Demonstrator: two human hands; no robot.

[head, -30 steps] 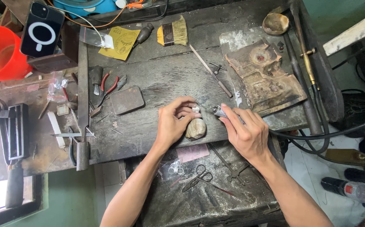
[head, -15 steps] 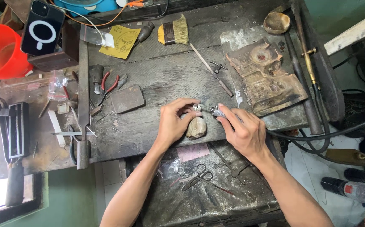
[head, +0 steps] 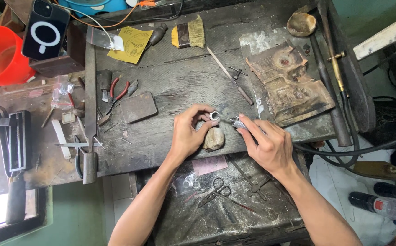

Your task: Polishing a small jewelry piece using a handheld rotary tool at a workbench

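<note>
Silver ring (head: 214,115) pinched in left hand (head: 190,135) fingertips, right hand (head: 271,146) gripping rotary handpiece (head: 240,123) just beside it.

the ring (head: 214,115) in the left hand (head: 186,136) is too small to show detail. the right hand (head: 271,148) hides most of the rotary handpiece (head: 238,122). the orange bucket (head: 0,57) is cut off at the left edge.

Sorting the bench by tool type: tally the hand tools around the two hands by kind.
Red-handled pliers: 1
Scissors: 1
Brush: 1
Rotary handpiece, in the right hand: 1
Metal ring, in the left hand: 1
Total: 5
</note>
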